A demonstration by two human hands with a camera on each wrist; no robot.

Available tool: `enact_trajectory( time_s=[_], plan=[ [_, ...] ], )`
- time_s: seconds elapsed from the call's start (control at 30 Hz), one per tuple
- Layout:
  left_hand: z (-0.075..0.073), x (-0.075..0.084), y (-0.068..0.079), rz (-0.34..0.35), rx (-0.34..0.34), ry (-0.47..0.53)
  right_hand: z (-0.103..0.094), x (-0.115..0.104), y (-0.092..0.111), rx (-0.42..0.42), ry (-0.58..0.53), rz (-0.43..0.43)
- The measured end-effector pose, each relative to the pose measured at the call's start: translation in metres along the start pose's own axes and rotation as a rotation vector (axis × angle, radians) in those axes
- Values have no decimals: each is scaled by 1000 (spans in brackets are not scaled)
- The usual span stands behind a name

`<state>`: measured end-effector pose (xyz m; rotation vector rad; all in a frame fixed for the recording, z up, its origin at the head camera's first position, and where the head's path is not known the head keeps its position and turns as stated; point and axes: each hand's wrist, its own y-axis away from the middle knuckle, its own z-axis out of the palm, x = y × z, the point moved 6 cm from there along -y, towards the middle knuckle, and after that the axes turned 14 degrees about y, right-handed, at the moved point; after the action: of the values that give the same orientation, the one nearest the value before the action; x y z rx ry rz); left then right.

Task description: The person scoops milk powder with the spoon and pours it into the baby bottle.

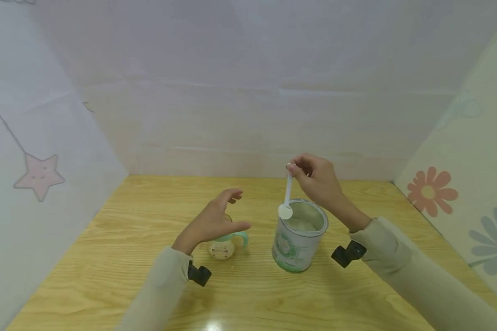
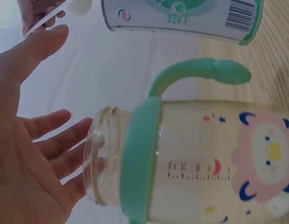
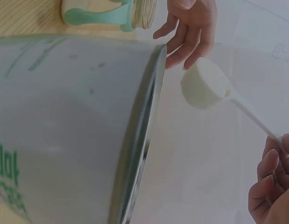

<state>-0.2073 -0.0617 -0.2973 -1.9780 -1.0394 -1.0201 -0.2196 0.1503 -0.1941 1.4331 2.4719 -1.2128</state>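
My right hand [image 1: 317,180] pinches the end of a white measuring scoop's handle. The bowl of the scoop [image 3: 205,85] holds pale powder and hangs over the left rim of an open milk powder tin [image 1: 296,250]. More powder lies inside the tin. My left hand [image 1: 213,217] is held with thumb and fingers spread around the open neck of a clear baby bottle [image 2: 205,158]. In the left wrist view the bottle shows a green collar, a green handle and an animal print; its mouth has no lid. Whether the left fingers touch the bottle, I cannot tell.
Both bottle and tin stand on a wood-grain table [image 1: 120,257], the tin to the right of the bottle. Pale sheets with a printed star [image 1: 39,176] and flowers [image 1: 432,191] enclose the back and sides. Each wrist wears a small black camera.
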Motion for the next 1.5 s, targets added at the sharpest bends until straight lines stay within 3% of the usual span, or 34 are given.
enact_trajectory(
  time_s=[0.33, 0.83, 1.23, 1.5],
  plan=[
    [-11, -13, 12, -20, -37, -6, 24, -17, -9, -34, -52, -23],
    [-24, -35, 24, -76, -16, -9, 53, -41, -18, -119, -103, -14],
    [-24, -48, 30, -153, -5, 0, 72, -55, -19, -156, -127, -35],
    [-24, -48, 33, -140, -8, -13, 80, -62, -17, -144, -130, -61]
  ],
)
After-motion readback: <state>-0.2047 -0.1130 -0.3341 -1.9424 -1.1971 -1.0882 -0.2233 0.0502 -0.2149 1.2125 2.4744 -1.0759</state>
